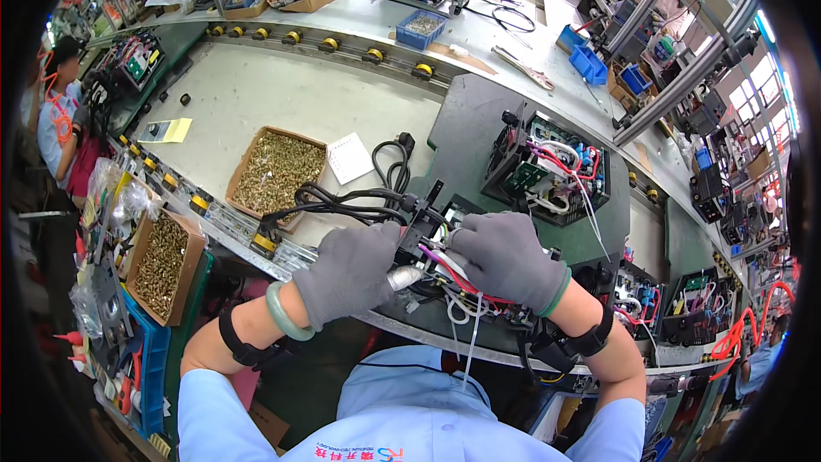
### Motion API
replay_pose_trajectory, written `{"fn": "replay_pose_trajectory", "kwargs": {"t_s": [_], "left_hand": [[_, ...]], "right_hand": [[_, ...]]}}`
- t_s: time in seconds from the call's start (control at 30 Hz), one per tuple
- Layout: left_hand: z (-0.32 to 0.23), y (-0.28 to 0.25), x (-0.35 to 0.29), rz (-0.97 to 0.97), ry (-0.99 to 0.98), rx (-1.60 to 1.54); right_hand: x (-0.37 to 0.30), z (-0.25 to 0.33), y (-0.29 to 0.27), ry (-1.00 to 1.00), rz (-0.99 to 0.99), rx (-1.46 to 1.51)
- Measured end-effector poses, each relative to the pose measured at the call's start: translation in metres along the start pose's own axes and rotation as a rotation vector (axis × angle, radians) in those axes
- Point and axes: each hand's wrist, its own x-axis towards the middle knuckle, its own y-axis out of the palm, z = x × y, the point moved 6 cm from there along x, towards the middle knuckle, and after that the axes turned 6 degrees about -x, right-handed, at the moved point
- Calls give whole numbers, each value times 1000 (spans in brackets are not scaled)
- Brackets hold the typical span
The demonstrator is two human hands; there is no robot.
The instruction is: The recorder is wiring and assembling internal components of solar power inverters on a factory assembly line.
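Both my hands wear grey gloves and work at a half-assembled electrical unit with a black end panel [421, 231] on the line in front of me. My left hand [352, 269] is closed at the panel's left side, its light-wrapped thumb below; what it grips is hidden. Curled in a fist, my right hand [503, 257] presses at the unit's right side, and whatever its fingers pinch is out of sight. Magenta and red wires [451, 267] and white leads run between the hands. A coiled black power cord [342, 204] with a plug extends from the panel to the left.
A carton of small brass-coloured fasteners [275, 173] lies beyond my left hand, beside a white paper [349, 159]. Another fastener carton [159, 267] stands at left. A second open unit [552, 167] sits on a dark board [457, 133] to the right. Rollers [374, 56] line the far edge.
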Motion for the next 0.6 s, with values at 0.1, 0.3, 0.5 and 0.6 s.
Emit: {"fn": "replay_pose_trajectory", "kwargs": {"t_s": [0.1, 0.3, 0.5, 0.6], "left_hand": [[2, 0, 1, -4, 49, 17], [6, 6, -5, -43, 52, -3], [4, 10, -2, 100, 50, 36], [0, 7, 4, 85, 55, 49]], "right_hand": [[4, 9, -2, -80, 32, -136], [3, 10, -1, -78, -8, -19], [18, 4, 9, -149, 127, 21], [21, -3, 10, -138, 182, 47]]}}
